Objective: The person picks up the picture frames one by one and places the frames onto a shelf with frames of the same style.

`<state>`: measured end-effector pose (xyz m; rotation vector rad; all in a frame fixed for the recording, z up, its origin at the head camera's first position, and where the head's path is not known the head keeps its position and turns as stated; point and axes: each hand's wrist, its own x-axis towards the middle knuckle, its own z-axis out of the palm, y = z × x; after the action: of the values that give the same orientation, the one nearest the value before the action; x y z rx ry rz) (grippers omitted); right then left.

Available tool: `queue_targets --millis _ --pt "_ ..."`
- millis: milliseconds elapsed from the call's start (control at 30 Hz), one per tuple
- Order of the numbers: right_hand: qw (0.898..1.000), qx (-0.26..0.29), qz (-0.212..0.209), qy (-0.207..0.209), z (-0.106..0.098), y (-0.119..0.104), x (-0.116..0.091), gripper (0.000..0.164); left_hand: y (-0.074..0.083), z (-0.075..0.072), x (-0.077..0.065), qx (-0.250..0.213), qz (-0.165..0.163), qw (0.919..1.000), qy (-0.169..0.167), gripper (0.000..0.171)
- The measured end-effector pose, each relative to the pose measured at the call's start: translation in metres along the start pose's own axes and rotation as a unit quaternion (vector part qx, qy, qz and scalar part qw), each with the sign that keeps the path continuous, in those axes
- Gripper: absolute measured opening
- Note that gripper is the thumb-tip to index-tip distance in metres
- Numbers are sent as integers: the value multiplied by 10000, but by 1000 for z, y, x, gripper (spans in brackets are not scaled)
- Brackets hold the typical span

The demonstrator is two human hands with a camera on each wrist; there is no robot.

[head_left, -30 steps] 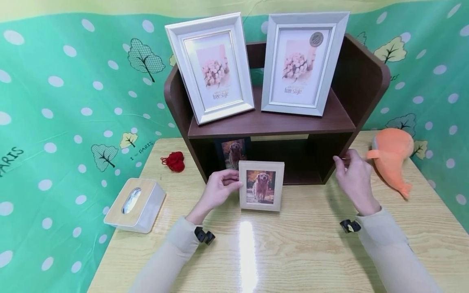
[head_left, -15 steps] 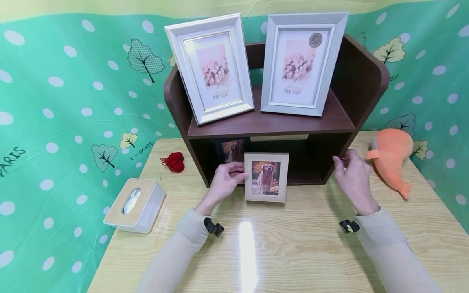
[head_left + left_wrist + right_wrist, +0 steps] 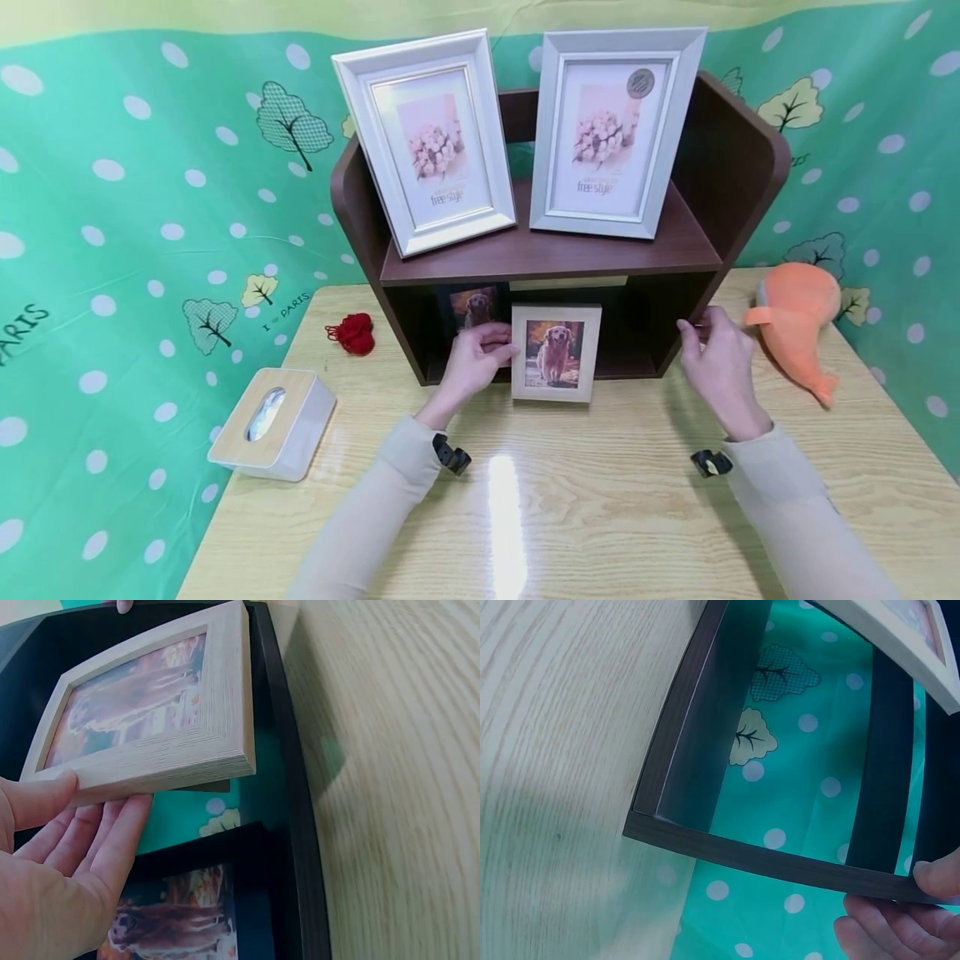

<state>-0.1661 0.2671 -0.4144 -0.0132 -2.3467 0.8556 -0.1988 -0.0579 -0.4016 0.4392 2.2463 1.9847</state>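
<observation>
My left hand (image 3: 471, 364) pinches the left edge of a pale wood picture frame (image 3: 555, 354) with a dog photo, thumb in front and fingers behind. The frame stands upright at the front of the lower compartment of a dark brown shelf (image 3: 555, 265). In the left wrist view, a dark picture frame (image 3: 251, 900) with a similar dog photo stands inside that compartment, partly behind my left hand. My right hand (image 3: 722, 362) holds the front edge of the shelf's right side panel (image 3: 780, 857), thumb inside and fingers outside.
Two larger picture frames, one white (image 3: 420, 229) and one grey (image 3: 592, 223), lean on the upper level. A tissue box (image 3: 277, 421) and a red yarn bundle (image 3: 352, 333) lie left on the table (image 3: 615, 500). An orange plush toy (image 3: 798, 321) lies right of the shelf.
My left hand has moved the pale wood picture frame forward and to the right, up to the lower compartment. My right hand has kept its hold on the side panel.
</observation>
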Motion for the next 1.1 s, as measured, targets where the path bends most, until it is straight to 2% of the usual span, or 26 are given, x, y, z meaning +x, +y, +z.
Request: queue_targets --millis 200,267,667,867,967,1100 --pt "10000 -9 -76 32 1 2 0 19 -24 5 18 -256 -58 9996 98 27" --pt "10000 -12 -83 47 1 2 -1 18 -27 7 22 -332 -61 9993 139 26" --pt "9999 -76 -71 38 0 2 0 18 -18 19 40 -84 75 9994 342 23" --pt "9999 -77 -119 62 1 3 2 18 -18 26 50 232 141 9989 389 26" --pt "9998 -86 -164 64 1 2 2 18 -19 28 55 401 118 9983 395 27" --pt "9998 -110 -149 54 1 2 2 18 -23 31 61 406 14 9979 497 27"
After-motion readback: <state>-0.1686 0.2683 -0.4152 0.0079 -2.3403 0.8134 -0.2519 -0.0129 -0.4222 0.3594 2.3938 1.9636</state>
